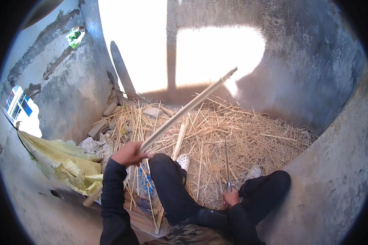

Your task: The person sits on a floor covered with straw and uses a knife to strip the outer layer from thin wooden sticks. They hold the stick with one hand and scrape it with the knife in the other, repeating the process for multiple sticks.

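Note:
My left hand (129, 154) is closed round a long pale stick (184, 111), which looks like wood or bamboo. The stick slants up and to the right, its dark-tipped far end raised over the straw; a pale end also shows behind my left forearm. Low over the straw, my right hand (232, 197) grips the metallic handle of a long thin-bladed knife (227, 173), its blade pointing away from me. Knife and stick are apart. Between my feet and the far wall, a second flat pale strip (180, 139) lies on the straw near my left knee.
Loose straw (249, 130) covers the floor up to the stained walls. A yellowish torn sack (69, 163) sags at the left, near stones (98, 128) in the corner. Blue scraps (146, 179) lie by my left leg. A curved wall (327, 175) rises close on the right.

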Tool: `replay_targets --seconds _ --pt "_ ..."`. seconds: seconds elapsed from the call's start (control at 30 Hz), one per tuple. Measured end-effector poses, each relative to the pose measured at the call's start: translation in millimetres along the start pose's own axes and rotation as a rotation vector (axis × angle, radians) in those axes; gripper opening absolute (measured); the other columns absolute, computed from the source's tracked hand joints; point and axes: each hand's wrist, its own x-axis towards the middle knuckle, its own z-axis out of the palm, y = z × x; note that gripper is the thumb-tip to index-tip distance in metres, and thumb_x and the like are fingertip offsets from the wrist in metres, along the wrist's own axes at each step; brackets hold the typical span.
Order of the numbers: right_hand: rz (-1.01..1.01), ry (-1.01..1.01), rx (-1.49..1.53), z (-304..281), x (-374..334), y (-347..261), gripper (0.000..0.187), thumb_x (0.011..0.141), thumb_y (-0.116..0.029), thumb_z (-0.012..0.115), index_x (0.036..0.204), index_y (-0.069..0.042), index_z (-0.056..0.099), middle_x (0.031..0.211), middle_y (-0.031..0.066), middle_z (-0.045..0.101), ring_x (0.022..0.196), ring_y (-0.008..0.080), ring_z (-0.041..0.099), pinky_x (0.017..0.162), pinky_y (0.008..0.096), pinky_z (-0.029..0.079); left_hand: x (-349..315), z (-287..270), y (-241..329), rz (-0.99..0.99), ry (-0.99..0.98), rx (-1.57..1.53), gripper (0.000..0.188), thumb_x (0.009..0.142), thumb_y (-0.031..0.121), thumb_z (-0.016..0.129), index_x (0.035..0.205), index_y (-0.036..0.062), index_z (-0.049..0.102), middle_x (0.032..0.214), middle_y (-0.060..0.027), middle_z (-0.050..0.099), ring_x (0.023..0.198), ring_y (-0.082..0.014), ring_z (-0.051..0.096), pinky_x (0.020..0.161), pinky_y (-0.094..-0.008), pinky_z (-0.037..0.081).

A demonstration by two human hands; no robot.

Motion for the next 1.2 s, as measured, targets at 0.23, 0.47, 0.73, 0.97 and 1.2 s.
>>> replay_targets --seconds 0.23,0.47,0.73,0.97,1.2 --pt "0.025 -0.060 -0.018 1.1 -0.2 -3.5 0.008 0.074 -0.001 0.058 0.076 -0.001 0.050 0.054 0.0069 0.050 0.034 0.0174 0.049 0.031 0.0318 0.039 39.2 -50.2 70.0 -0.157 -0.438 0.737 0.059 0.089 0.055 0.052 0.075 -0.0016 0.062 0.060 -0.0089 0.064 0.053 -0.0176 0.066 0.051 -0.0294 0.052" --pt "0.200 -0.121 -0.081 -0.4 6.7 5.1 0.009 0.076 -0.002 0.059 0.075 0.001 0.050 0.054 0.0073 0.050 0.034 0.0173 0.048 0.031 0.0341 0.040 93.9 -40.0 122.9 -0.210 -0.501 0.910 0.059 0.092 0.052 0.048 0.071 -0.0011 0.063 0.065 -0.0105 0.067 0.059 -0.0186 0.068 0.055 -0.0296 0.053" --pt "0.435 -0.144 0.396 -2.9 15.3 0.4 0.005 0.078 -0.001 0.054 0.077 -0.002 0.048 0.054 0.0048 0.046 0.038 0.0157 0.046 0.035 0.0330 0.042 136.2 -15.3 145.1 0.040 -0.291 1.323 0.057 0.079 0.058 0.062 0.080 0.0016 0.070 0.073 -0.0084 0.068 0.077 -0.0269 0.067 0.068 -0.0369 0.052" --pt "0.234 -0.034 0.158 9.4 6.8 -2.9 0.014 0.077 -0.002 0.057 0.088 -0.002 0.049 0.061 0.0049 0.049 0.039 0.0141 0.045 0.035 0.0293 0.042 186.9 49.1 139.6 0.238 -0.410 1.370 0.051 0.061 0.051 0.080 0.088 0.0086 0.072 0.084 -0.0082 0.069 0.083 -0.0263 0.066 0.069 -0.0378 0.052" --pt "0.145 0.009 0.042 22.2 14.1 -18.5 0.025 0.075 -0.006 0.059 0.097 0.001 0.050 0.066 0.0066 0.051 0.041 0.0149 0.050 0.036 0.0294 0.043 219.8 112.0 128.6 0.314 0.093 1.513 0.016 0.075 0.031 0.067 0.080 0.0176 0.073 0.077 -0.0020 0.069 0.074 -0.0212 0.067 0.061 -0.0439 0.043"
